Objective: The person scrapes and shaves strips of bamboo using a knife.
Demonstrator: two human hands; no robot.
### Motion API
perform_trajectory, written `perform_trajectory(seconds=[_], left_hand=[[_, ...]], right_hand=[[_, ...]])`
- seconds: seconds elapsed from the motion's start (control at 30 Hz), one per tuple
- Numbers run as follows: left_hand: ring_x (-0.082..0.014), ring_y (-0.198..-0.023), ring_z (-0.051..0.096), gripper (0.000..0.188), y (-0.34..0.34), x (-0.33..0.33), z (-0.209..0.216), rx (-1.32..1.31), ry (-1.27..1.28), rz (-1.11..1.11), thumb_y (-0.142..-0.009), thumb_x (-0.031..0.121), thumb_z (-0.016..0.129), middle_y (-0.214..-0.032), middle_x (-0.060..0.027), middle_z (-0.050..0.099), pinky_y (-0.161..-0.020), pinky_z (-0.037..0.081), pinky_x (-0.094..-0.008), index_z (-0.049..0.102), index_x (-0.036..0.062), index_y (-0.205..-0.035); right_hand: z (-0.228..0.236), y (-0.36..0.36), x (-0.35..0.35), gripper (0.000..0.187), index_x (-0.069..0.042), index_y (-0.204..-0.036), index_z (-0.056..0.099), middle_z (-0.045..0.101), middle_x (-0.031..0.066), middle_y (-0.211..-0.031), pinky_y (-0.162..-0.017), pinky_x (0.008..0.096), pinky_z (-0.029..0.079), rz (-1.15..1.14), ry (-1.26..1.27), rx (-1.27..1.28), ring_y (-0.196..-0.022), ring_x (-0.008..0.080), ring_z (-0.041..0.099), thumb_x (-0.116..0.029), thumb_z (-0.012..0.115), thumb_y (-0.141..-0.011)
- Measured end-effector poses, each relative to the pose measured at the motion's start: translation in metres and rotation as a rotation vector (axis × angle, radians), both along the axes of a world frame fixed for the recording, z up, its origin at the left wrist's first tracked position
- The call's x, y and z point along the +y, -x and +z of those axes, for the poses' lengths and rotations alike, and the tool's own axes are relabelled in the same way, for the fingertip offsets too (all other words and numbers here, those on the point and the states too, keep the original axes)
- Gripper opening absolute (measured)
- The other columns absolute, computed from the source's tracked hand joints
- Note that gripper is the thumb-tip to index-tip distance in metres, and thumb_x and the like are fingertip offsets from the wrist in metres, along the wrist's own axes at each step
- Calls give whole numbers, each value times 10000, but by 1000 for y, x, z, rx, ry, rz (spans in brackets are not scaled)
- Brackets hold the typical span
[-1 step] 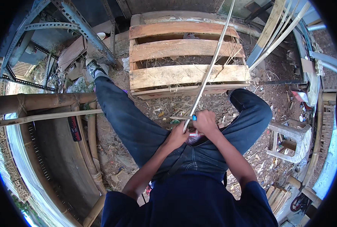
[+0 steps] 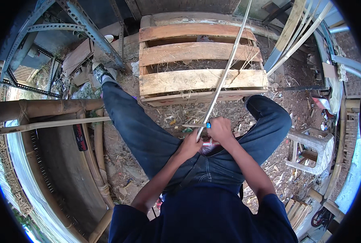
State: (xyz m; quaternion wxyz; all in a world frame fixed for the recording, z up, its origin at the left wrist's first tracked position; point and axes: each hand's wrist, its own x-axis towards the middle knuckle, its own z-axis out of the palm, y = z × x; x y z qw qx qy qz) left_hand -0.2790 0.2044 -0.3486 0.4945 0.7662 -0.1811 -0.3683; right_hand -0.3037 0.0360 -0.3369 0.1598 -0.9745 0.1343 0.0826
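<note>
A long, pale bamboo strip (image 2: 222, 81) slants from between my knees up across the wooden pallet. My left hand (image 2: 189, 146) is closed around its near end, just in front of my lap. In my closed right hand (image 2: 220, 129) is a knife (image 2: 195, 125) with a blue band where blade meets fist; most of its handle is hidden. The blade points left and crosses the strip a little beyond my left fingers. Below the hands, a red-and-white wrapped thing (image 2: 208, 146) shows partly between my thighs.
A slatted wooden pallet (image 2: 200, 79) lies ahead, strewn with thin shavings. To the right are a worn plastic stool (image 2: 320, 156) and leaning poles (image 2: 300, 34). A bamboo frame (image 2: 46, 111) flanks my left leg; a blue perforated metal rack (image 2: 89, 34) stands far left.
</note>
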Motion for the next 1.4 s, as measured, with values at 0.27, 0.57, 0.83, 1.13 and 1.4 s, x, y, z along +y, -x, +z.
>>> perform_trajectory(seconds=[0.27, 0.57, 0.83, 1.13, 1.4], left_hand=[[-293, -616, 529, 208, -4, -2, -12, -32, 61, 66, -785, 87, 581, -690, -165, 530, -592, 432, -396, 494, -34, -930], [-234, -659, 498, 209, 42, 22, 6, 29, 104, -69, -814, 95, 589, -728, -134, 504, -655, 430, -360, 510, -31, -960], [-185, -696, 499, 255, 27, 0, 18, 50, 131, -157, -829, 147, 604, -760, -128, 536, -667, 429, -351, 513, -36, -980], [-198, -627, 503, 240, 0, -2, 22, 1, 35, -131, -813, 147, 625, -682, -125, 519, -598, 414, -360, 515, -27, -936], [-113, -637, 443, 208, -3, -2, 13, 117, 127, -66, -793, 101, 654, -678, -44, 494, -578, 401, -322, 526, -26, -897]], right_hand=[[-4, -21, -9, 184, -36, -675, 684, 638, 218, -666, -623, 468, 526, -26, 74, -63, -637, 383, 652, -210, 632, -705], [52, -46, -173, 303, 10, -779, 690, 643, 266, -748, -690, 494, 520, -534, 311, -228, -717, 428, 646, -257, 550, -805], [37, 8, -88, 276, 52, -785, 653, 591, 288, -719, -675, 497, 455, -527, -215, -226, -746, 459, 593, -222, 618, -784], [23, 22, 0, 241, 20, -714, 656, 603, 257, -668, -650, 494, 493, -334, -298, -104, -668, 431, 615, -213, 629, -771], [16, 30, 19, 220, 11, -695, 654, 599, 261, -657, -651, 494, 502, -113, -315, -47, -652, 425, 617, -197, 618, -756]])
